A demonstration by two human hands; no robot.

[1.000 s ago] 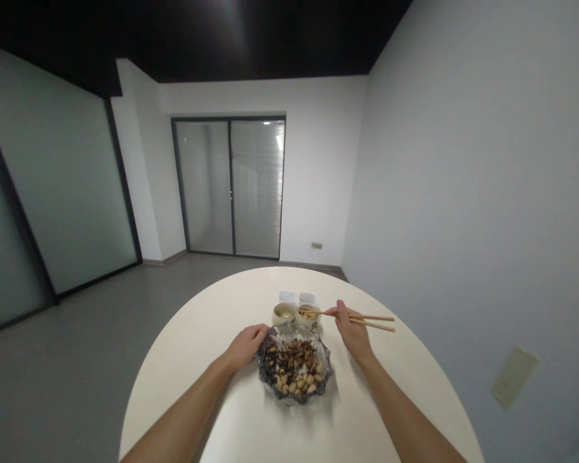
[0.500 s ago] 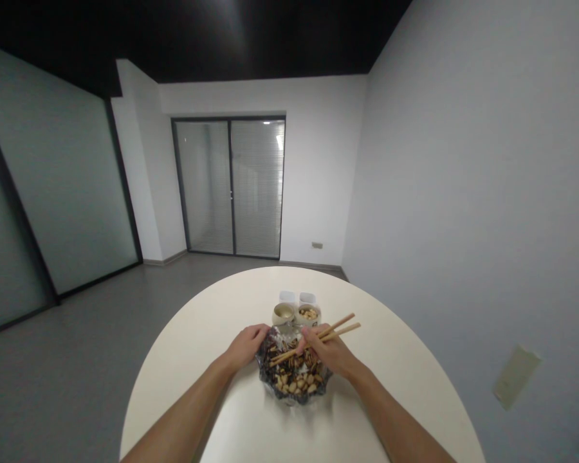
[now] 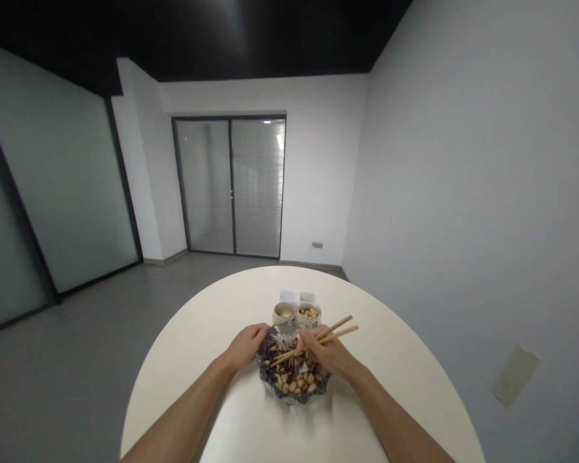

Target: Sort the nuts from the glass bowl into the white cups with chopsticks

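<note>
Just below the right hand (image 3: 324,350), closed on chopsticks (image 3: 338,325), the bowl (image 3: 295,397) touches the half-curled left hand (image 3: 246,344).

Only an unreadable mark (image 3: 315,324) shows on one cup (image 3: 307,322).

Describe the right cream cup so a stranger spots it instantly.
On the round white table, find the large glass bowl. Just beyond it, the right cream cup stands beside a matching cup. Of the two, only the right one shows pale pieces inside.
</note>
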